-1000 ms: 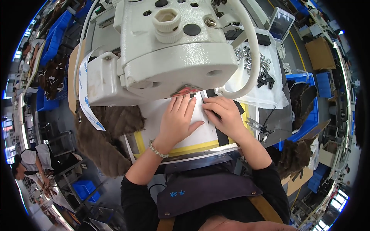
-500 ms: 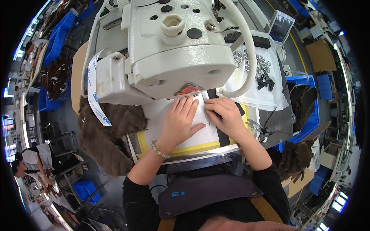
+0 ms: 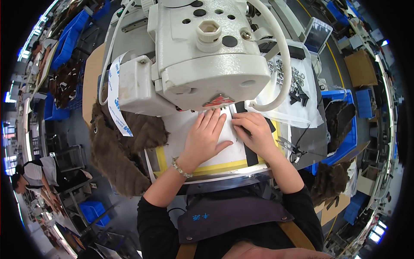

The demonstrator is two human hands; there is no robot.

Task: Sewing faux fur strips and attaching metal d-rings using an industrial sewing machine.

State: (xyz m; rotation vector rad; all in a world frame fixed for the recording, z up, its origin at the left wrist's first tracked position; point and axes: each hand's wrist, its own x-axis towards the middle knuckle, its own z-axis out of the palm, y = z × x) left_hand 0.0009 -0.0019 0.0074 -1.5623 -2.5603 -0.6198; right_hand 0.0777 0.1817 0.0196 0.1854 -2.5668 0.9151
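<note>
Head view, person seated at an off-white industrial sewing machine whose head fills the upper middle of the frame. Left hand lies flat, palm down, on a white sheet spread over the machine bed; fingers extended and close together, tips reaching under the front edge of the machine head, gripping nothing. A beaded bracelet sits on the left wrist. Right hand rests just beside the left, fingers curled down and pressing on a black strip that runs from under the machine head toward the person; whether the fingertips pinch the strip or only press it, I cannot tell. The strip lies on the white sheet, between the two hands and under the right one. A yellow band edges the sheet's near side. Brown furry material hangs at the left of the bed. Small scissors lie just right of the right hand. A blue bin stands further right.
</note>
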